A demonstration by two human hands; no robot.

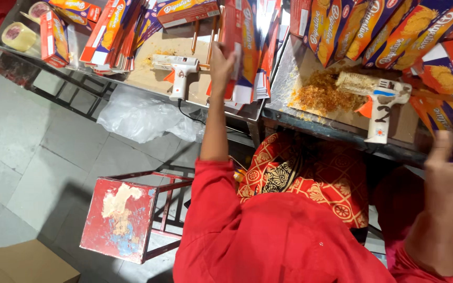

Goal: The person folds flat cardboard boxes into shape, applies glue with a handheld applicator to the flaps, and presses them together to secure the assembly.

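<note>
Cartons, flat and red with orange and blue panels, stand on edge in a stack on the metal bench, and the left hand is pressed against their near face. Its fingers reach up along the stack's side and curl onto it, closed on the cartons rather than spread. The left arm stretches straight out from a red sleeve, bare from the elbow to the wrist.

The right hand is raised at the right edge of the view, blurred, fingers loosely bent; whether it grips anything I cannot tell. It sits just below more folded cartons of the same kind.

Left of the stack a white glue gun stands on brown cardboard. A second glue gun lies to the right beside a crust of amber glue drips. Rolls of tape sit at the far left. A red stool with chipped paint stands on the tiled floor, with a cardboard box at the lower left corner.
</note>
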